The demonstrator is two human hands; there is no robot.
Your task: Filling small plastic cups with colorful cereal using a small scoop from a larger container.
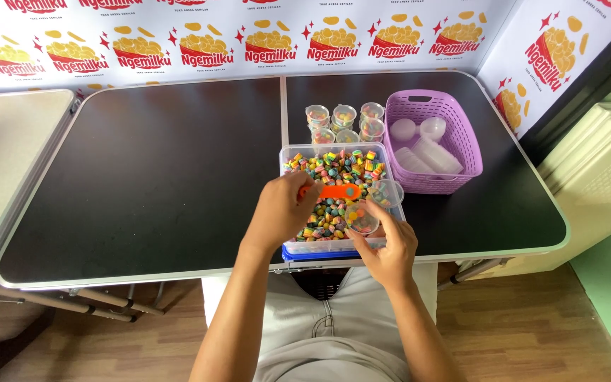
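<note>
Black table spanning most of the view, with a paler tabletop butted against its left edge. Left hand curled tight round an orange scoop, fingers fully wrapped on the handle, scoop held level over the tub. Clear tub, near the front edge and just right of the centre seam, heaped with small multicoloured sweets; blue lid showing beneath its near side. Right hand just right of the scoop, thumb and fingers pinched round a small clear cup, palm partly open below it; cup held over the near right corner of the tub, a few sweets inside, touching the scoop's tip or just under it, hard to say which. Filled lidded cups clustered behind the tub. Purple basket furthest right, beside tub and cups, holding empty cups and lids.
</note>
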